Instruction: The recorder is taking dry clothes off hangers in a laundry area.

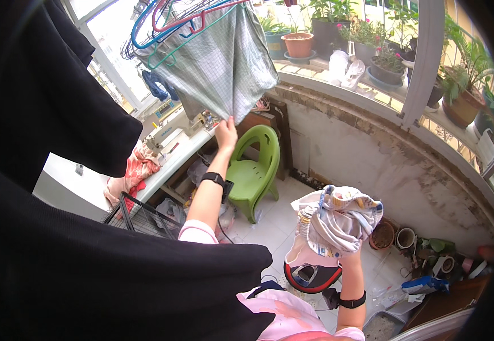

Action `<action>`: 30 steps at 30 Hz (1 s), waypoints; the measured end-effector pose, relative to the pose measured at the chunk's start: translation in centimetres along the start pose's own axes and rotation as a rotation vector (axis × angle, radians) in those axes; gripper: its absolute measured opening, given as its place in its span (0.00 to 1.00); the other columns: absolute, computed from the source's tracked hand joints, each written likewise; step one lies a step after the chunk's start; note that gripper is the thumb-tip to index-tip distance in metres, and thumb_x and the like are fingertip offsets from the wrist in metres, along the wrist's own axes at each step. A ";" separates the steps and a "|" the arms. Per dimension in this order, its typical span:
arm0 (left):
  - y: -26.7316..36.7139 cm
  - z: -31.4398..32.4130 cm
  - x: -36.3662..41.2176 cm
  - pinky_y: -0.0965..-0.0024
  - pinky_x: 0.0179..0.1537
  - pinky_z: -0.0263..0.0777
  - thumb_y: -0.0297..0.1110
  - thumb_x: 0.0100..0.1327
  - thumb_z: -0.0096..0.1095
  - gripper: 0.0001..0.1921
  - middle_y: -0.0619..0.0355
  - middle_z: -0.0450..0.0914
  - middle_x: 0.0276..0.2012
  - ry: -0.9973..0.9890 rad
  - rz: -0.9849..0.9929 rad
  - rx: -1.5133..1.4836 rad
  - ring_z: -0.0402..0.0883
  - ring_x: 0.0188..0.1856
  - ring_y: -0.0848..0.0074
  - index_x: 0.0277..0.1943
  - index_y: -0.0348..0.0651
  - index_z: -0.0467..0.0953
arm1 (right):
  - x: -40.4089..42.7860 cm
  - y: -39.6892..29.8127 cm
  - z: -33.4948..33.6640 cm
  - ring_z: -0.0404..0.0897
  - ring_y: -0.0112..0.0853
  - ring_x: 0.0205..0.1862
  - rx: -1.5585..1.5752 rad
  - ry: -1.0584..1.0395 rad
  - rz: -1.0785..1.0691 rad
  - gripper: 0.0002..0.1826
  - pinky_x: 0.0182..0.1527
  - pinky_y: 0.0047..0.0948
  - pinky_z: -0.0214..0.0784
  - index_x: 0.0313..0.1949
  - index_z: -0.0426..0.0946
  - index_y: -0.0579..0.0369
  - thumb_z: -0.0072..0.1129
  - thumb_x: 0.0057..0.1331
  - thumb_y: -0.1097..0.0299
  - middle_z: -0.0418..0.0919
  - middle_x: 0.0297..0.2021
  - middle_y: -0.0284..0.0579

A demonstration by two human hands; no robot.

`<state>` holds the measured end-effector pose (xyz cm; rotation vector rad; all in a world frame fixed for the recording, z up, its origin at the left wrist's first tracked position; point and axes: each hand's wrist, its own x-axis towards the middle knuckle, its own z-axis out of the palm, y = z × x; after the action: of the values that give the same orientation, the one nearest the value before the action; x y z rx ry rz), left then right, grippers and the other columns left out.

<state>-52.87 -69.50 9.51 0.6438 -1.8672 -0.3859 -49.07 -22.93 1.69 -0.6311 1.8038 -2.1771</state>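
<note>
My left hand [226, 135] is raised ahead of me, its fingers closed on the lower corner of a grey checked cloth [225, 59]. That cloth hangs among several plastic and wire hangers [187, 25] and is drawn to a point where I grip it. On the right, my right hand [351, 254] holds a bundled pale garment [336, 221] with a gathered elastic waistband and coloured print. The garment hides most of the fingers. Black hanging clothes [102, 273] fill the left and lower part of the view, close to me.
A green plastic chair [253, 170] stands below my left hand. Left of it, a sewing machine [166, 132] and a crumpled red-and-pink cloth [134, 172] rest on a table. Flowerpots [382, 235] and clutter line the wall at right. Potted plants [298, 44] stand outside the window.
</note>
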 end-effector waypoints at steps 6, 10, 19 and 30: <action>3.5 0.7 -6.0 0.51 0.24 0.62 0.37 0.65 0.49 0.19 0.39 0.71 0.17 -0.094 0.141 -0.104 0.72 0.22 0.46 0.20 0.33 0.70 | 5.8 1.9 4.1 0.77 0.34 0.42 -0.205 -0.008 -0.447 0.12 0.46 0.30 0.66 0.41 0.77 0.63 0.57 0.55 0.77 0.80 0.38 0.49; 2.7 -2.3 -10.0 0.52 0.22 0.59 0.36 0.64 0.51 0.19 0.40 0.70 0.16 -0.182 0.198 -0.099 0.69 0.19 0.47 0.20 0.33 0.70 | 9.8 -4.5 9.3 0.77 0.37 0.44 0.680 -0.201 0.347 0.26 0.50 0.34 0.69 0.52 0.69 0.60 0.59 0.50 0.77 0.76 0.43 0.45; 6.7 -5.8 -16.4 0.71 0.58 0.61 0.33 0.64 0.50 0.24 0.56 0.68 0.57 -0.696 0.292 -0.549 0.67 0.57 0.75 0.62 0.39 0.58 | 15.1 0.3 12.9 0.77 0.34 0.42 0.754 -0.392 0.409 0.20 0.46 0.32 0.71 0.48 0.71 0.60 0.60 0.55 0.74 0.77 0.41 0.44; -1.5 -6.4 -21.5 0.63 0.61 0.55 0.44 0.61 0.51 0.25 0.51 0.64 0.59 -1.039 0.356 -0.210 0.63 0.60 0.64 0.59 0.44 0.63 | 12.8 -0.2 15.1 0.75 0.29 0.45 0.504 -0.546 0.217 0.27 0.48 0.28 0.67 0.49 0.72 0.60 0.65 0.47 0.81 0.77 0.43 0.39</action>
<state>-40.49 -57.67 -5.06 -0.1063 -2.7958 -0.7545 -53.12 -41.72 6.27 -0.7635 0.9556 -1.9447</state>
